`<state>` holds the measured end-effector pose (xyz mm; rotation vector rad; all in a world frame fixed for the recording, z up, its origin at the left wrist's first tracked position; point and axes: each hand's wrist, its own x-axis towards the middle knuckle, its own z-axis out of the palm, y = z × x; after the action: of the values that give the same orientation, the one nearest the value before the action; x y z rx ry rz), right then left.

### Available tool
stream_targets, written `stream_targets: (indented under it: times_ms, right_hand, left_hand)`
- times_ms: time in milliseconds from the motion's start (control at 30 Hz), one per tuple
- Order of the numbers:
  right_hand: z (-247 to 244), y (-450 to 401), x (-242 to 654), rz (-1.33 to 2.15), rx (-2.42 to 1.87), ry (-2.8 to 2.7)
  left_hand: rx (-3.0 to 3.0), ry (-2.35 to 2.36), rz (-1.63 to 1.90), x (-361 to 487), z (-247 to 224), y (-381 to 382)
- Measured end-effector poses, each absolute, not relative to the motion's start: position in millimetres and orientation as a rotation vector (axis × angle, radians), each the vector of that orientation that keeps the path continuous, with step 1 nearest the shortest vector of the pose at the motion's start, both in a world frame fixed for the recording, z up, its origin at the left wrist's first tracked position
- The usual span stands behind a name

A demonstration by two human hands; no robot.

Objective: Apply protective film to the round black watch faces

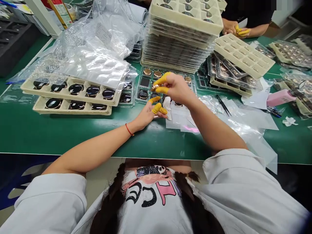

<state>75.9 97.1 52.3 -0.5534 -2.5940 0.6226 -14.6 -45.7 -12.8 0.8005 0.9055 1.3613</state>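
Note:
My right hand (176,89), in yellow finger cots, pinches a small round gold-coloured watch part (155,87) between thumb and finger. It is over a clear plastic tray (136,94) whose cells hold gold round parts (147,71) and dark round ones (143,94). Just below, at the tray's front edge, is my left hand (149,113), also wearing yellow finger cots. Its fingers are curled, and a thin shiny edge shows under them; what they hold is mostly hidden. A crumpled white cloth (167,107) lies against those fingertips.
Cream trays with black round pieces (70,103) lie at left under plastic bags (97,61). A tall tray stack (177,48) rises behind. Black tweezers (223,106), plastic sheets (243,122) and a pink bottle (280,98) are at right. Another person's hands (235,28) are across the table.

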Motion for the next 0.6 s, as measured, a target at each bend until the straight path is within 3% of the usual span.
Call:
stream_targets:
  times_ms: [133,300,600]
  right_hand:
    - [35,60,138,0.932,-0.522,-2.506]
    - [10,53,153,1.299,-0.730,-2.257]
    - [11,40,158,0.617,-0.720,-2.408]
  left_hand:
    - [1.000,0.902,1.335,-10,-18,-42]
    - [1.309,0.965,1.253,-6,-30,-43]
    - [1.337,1.125,1.204,-8,-29,-45]
